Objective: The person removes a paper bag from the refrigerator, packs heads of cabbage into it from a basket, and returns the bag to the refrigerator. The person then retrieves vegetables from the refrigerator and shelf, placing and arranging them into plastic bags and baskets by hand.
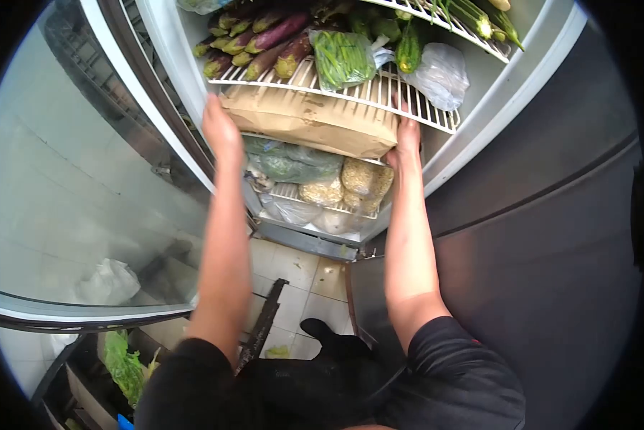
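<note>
A long brown paper package (307, 118) lies across a shelf of the upright fridge, under the wire rack (264, 82). My left hand (221, 129) is at its left end, fingers pointing up along the side. At the opposite end, my right hand (408, 140) grips the paper near the rack's right side, its fingers partly hidden. On the rack above are purple eggplants (275, 36), a plastic bag of green pods (340, 61), a dark green bumpy vegetable (408, 49) and a whitish plastic bag (440, 75).
Below the package are a bag of leafy greens (293, 163) and bags of pale pieces (365, 175). The glass door (85, 186) stands open at left. A dark panel (537, 251) borders the right. Green leaves (123, 365) lie in a crate at lower left.
</note>
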